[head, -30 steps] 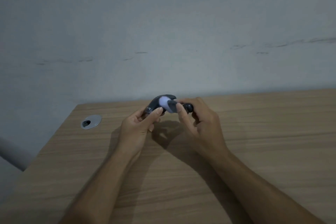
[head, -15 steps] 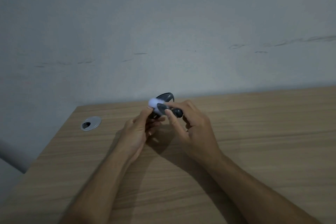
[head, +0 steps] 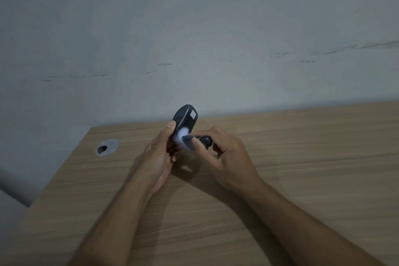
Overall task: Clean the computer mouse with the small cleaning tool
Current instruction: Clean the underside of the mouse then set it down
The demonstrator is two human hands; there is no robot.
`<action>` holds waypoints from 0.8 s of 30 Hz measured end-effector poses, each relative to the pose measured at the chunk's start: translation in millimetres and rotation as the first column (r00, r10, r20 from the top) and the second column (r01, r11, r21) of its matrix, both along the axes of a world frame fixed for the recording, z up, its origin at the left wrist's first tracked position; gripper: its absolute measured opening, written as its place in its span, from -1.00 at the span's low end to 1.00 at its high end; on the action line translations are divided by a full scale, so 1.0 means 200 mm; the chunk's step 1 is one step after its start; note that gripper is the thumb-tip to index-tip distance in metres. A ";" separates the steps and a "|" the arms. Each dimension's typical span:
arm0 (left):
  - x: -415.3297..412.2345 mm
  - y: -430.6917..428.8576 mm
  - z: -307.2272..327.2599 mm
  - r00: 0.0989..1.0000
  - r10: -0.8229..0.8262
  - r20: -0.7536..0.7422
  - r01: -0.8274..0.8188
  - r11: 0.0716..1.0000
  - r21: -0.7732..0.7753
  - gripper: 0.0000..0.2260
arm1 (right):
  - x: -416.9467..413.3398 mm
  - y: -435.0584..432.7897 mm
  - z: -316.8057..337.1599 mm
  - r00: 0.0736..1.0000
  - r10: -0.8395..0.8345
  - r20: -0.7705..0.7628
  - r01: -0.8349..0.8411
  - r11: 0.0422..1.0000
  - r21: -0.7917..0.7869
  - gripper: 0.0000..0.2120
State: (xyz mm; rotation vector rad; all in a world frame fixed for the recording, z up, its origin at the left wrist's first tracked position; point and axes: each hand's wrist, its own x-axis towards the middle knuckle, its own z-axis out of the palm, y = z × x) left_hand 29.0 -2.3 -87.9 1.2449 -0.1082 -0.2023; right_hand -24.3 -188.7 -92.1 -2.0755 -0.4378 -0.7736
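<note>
A dark grey computer mouse stands almost upright above the desk, its underside with a pale label facing me. My left hand grips its lower part, thumb along the left edge. The small cleaning tool has a dark rounded handle and a white fluffy tip, and the tip lies against the lower face of the mouse. My right hand pinches the tool's handle between thumb and fingers. The bottom end of the mouse is hidden behind the tool and my fingers.
A wooden desk runs up to a grey wall. A round metal cable grommet sits in the desk's far left corner. The desk's left edge drops off just beyond it.
My left hand has turned the mouse from lying low to standing upright, so its labelled underside now shows. The tool's white tip has slid down to the lower part of the mouse.
</note>
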 end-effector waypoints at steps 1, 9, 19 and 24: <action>0.00 0.00 0.00 1.000 0.009 -0.023 -0.009 1.000 -0.024 -0.48 | 0.00 0.01 0.00 1.000 0.027 0.004 -0.027 0.999 -0.024 -0.81; -0.02 -0.05 0.01 0.976 0.202 0.082 -0.216 0.950 0.226 -0.63 | 0.10 -0.16 -0.03 0.927 -0.334 -0.170 0.339 0.941 0.001 -0.72; -0.02 -0.09 -0.03 0.833 0.305 0.462 -0.553 0.499 0.668 -0.63 | 0.11 -0.27 -0.11 0.880 -0.343 -0.328 0.270 0.930 -0.250 -0.52; -0.03 -0.12 0.00 0.869 0.243 0.432 -0.491 0.307 0.815 -0.53 | 0.09 -0.25 -0.10 0.867 -0.389 -0.311 0.294 0.904 -0.310 -0.51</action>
